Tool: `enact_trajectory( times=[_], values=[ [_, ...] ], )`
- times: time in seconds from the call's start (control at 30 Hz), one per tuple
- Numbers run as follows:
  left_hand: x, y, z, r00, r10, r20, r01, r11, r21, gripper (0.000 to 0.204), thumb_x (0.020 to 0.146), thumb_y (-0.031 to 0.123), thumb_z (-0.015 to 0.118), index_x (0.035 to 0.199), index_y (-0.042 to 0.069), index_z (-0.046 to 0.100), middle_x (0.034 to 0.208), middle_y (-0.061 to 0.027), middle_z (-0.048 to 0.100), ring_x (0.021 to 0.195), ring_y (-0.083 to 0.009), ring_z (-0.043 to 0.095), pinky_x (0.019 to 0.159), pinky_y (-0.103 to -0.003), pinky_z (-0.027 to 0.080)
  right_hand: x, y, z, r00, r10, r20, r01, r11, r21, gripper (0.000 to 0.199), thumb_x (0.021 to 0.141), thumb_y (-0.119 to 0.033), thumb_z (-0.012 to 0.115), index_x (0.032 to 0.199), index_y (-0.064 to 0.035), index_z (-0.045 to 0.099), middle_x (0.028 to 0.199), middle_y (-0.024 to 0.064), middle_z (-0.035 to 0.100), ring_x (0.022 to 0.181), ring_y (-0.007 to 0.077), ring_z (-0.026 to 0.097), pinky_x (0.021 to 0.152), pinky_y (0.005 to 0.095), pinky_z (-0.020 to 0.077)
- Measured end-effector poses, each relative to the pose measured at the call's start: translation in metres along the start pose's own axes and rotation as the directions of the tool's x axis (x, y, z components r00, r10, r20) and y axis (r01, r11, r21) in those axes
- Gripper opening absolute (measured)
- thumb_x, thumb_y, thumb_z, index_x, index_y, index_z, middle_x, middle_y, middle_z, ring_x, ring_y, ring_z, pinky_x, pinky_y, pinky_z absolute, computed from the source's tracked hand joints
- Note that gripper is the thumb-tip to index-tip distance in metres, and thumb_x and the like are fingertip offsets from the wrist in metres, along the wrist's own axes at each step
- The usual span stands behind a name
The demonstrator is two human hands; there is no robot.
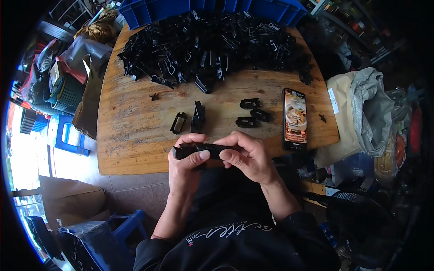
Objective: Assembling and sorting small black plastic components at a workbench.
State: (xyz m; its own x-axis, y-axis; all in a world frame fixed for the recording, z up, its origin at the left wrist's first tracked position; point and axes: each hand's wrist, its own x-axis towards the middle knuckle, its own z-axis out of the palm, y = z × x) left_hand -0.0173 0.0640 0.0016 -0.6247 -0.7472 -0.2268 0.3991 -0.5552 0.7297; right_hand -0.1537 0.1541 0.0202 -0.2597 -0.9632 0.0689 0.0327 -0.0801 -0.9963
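Note:
Just over the table's near edge, a long black plastic part (pixel 212 149) lies level between my two hands. My left hand (pixel 187 159) is closed round its left end, the thumb pressed along its near side. At its right end my right hand (pixel 247 156) pinches it with thumb and fingers, which hide that end. Beyond my left hand a black rectangular frame piece (pixel 179 123) rests beside a stack of black parts (pixel 198 116). Several small black frame pieces (pixel 249 104) lie farther right, beyond my right hand.
A large heap of black plastic parts (pixel 212 49) covers the far side of the wooden table (pixel 135 149), before a blue crate (pixel 172 10). A phone with a lit screen (pixel 295 118) lies at the right. Sacks (pixel 368 108) stand beyond the right edge, a blue stool (pixel 126 228) at lower left.

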Motion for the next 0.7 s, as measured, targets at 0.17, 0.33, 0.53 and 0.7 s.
enact_trajectory(
  times=[0.17, 0.33, 0.53, 0.7],
  values=[
    [-0.003, 0.006, -0.004, 0.998, -0.005, 0.060, 0.001, 0.997, 0.076, 0.034, 0.071, 0.008, 0.066, 0.102, 0.000, 0.053, 0.084, -0.0091, 0.057, 0.077, -0.0174, 0.058, 0.072, -0.029, 0.048, -0.003, 0.003, 0.002, 1.000, -0.011, 0.011, 0.010, 0.998, 0.056, 0.028, 0.087, -0.016, 0.060, 0.107, 0.0020, 0.053, 0.090, 0.0032, 0.056, 0.076, 0.0061, 0.054, 0.065, 0.0191, 0.0456],
    [0.003, 0.003, 0.019, 0.978, 0.209, -0.009, -0.199, 0.941, 0.272, 0.037, 0.073, 0.013, 0.064, 0.106, 0.002, 0.055, 0.097, -0.0068, 0.057, 0.090, -0.0152, 0.054, 0.081, -0.026, 0.042, 0.000, 0.010, 0.034, 0.989, -0.086, -0.121, 0.073, 0.991, -0.109, 0.048, 0.089, -0.009, 0.054, 0.131, -0.0016, 0.032, 0.120, 0.0109, 0.046, 0.108, 0.0157, 0.049, 0.089, 0.0282, 0.0420],
    [0.003, 0.000, 0.041, 0.935, 0.346, 0.076, -0.339, 0.813, 0.474, 0.064, 0.074, 0.030, 0.050, 0.130, 0.002, 0.038, 0.137, -0.0198, 0.032, 0.131, -0.0316, 0.023, 0.106, -0.040, 0.018, 0.005, 0.027, 0.058, 0.934, -0.141, -0.327, 0.168, 0.984, 0.055, 0.054, 0.088, -0.027, 0.054, 0.131, -0.0026, 0.032, 0.127, 0.0164, 0.040, 0.117, 0.0277, 0.041, 0.098, 0.0329, 0.0328],
    [0.006, -0.007, 0.049, 0.718, 0.571, 0.398, -0.642, 0.322, 0.696, 0.073, 0.080, 0.046, 0.052, 0.134, 0.001, 0.033, 0.142, -0.0252, 0.019, 0.133, -0.0410, 0.011, 0.106, -0.048, 0.011, 0.017, 0.024, 0.022, 0.972, 0.164, -0.169, -0.015, 0.760, 0.650, 0.052, 0.092, -0.044, 0.039, 0.130, -0.0077, 0.040, 0.126, 0.0110, 0.045, 0.115, 0.0250, 0.044, 0.096, 0.0371, 0.0358]
  ],
)
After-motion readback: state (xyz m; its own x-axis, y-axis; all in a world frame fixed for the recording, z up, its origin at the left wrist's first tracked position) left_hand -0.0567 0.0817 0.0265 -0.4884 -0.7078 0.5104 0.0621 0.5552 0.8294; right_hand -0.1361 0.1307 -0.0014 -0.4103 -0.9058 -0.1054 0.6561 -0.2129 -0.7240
